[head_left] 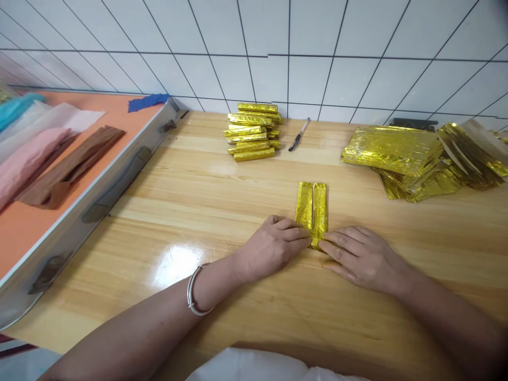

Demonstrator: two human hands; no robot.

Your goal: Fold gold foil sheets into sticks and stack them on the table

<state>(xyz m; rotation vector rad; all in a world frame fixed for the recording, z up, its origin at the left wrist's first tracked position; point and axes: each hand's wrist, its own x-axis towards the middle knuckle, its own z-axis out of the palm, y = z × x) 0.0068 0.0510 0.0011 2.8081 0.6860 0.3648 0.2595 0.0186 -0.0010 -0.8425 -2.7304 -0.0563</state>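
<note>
**Gold foil strip pressed flat at its near end**

The folded gold foil strip (pixel 311 211) was laid lengthwise on the wooden table (pixel 198 211). Its near end was pinched from both sides: the left hand (pixel 273 246) and right hand (pixel 359 256) were pressed fingertips-down on it. A stack of folded strips (pixel 254 131) and a pen (pixel 298 135) were seen near the wall.

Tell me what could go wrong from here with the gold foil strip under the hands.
1. The left hand and right hand touch only the near end of the long folded gold foil strip, so its two halves might spring apart at the far end.
2. The glossy wooden table looks slick, so the strip may slide while pressed.
3. The loose pile of crinkled gold foil sheets lies fanned unevenly and could slip.
</note>
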